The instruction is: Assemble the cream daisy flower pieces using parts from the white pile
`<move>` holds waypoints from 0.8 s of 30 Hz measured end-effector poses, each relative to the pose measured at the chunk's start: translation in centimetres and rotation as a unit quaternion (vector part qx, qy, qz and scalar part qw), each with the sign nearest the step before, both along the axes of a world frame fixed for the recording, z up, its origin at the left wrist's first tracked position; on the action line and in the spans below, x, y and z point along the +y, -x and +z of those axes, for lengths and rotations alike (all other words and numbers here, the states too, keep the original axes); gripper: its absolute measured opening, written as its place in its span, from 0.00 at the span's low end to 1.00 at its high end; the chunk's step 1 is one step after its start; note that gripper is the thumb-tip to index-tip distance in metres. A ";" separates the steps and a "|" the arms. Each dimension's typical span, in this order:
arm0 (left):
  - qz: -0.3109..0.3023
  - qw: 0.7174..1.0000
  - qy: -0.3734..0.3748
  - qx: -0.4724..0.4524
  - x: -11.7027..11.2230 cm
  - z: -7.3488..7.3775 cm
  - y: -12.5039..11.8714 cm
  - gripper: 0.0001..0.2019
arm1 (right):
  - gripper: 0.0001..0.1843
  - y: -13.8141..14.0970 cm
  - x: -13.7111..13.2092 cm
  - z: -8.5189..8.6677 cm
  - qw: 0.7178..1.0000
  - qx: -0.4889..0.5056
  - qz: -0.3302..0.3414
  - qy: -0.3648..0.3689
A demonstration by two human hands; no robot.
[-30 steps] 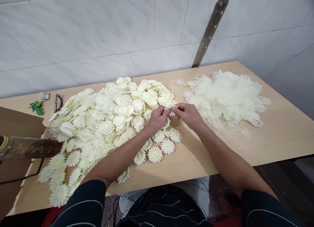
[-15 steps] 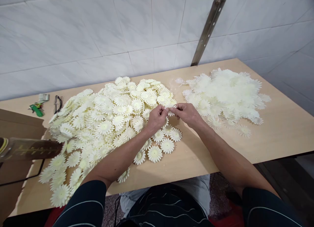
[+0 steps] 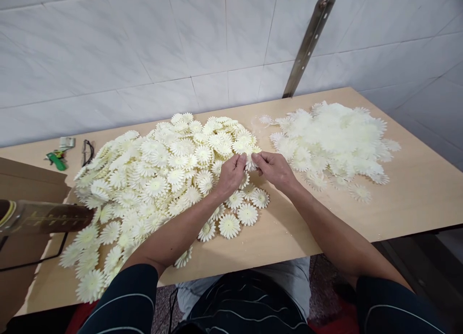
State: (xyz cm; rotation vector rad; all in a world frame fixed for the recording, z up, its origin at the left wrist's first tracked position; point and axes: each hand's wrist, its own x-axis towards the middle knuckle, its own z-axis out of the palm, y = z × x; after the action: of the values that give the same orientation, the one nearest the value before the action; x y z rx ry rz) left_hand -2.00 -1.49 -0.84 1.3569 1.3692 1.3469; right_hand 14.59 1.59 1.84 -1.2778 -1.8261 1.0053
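Note:
My left hand [image 3: 231, 175] and my right hand [image 3: 275, 169] meet over the middle of the wooden table [image 3: 415, 199]. Both pinch one small cream daisy-shaped flower piece [image 3: 251, 161] between their fingertips. To the left lies a big heap of cream daisy flowers with yellowish centres [image 3: 152, 180]. To the right lies a paler heap of white petal pieces [image 3: 333, 136]. Several single daisies [image 3: 229, 225] lie just below my hands.
A green tool [image 3: 55, 159] and a pair of glasses [image 3: 86, 152] lie at the table's far left. A brown cardboard box [image 3: 21, 213] stands at the left edge. A metal bracket [image 3: 307, 45] leans on the white tiled wall behind.
My hands stay together on the flower piece and have shifted only slightly, fingertips turning it. The view has moved a little.

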 end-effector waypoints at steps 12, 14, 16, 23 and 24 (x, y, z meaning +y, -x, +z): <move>-0.016 1.000 -0.015 -0.018 0.3 -0.2 0.1 0.32 | 0.22 -1.1 1.3 -0.8 0.992 0.101 -0.021 -0.079; -0.018 1.000 -0.019 -0.016 0.2 0.0 0.2 0.31 | 0.16 -1.4 1.4 -0.6 0.993 0.072 -0.001 -0.095; -0.023 0.999 -0.023 -0.021 0.2 0.2 0.2 0.31 | 0.14 -1.4 1.4 -0.5 0.994 0.065 0.021 -0.079; -0.045 0.995 0.035 -0.085 0.1 0.8 0.2 0.31 | 0.12 -0.9 1.1 -0.5 0.996 0.055 -0.004 -0.065; -0.051 0.993 0.043 -0.094 0.1 0.9 0.2 0.31 | 0.12 -0.9 1.1 -0.5 0.997 0.051 -0.015 -0.061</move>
State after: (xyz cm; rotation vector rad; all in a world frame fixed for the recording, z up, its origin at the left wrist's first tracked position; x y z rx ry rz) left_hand -2.21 -1.35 0.05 1.1943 1.2015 1.2968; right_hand 15.48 2.68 1.35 -1.1557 -1.7584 0.9117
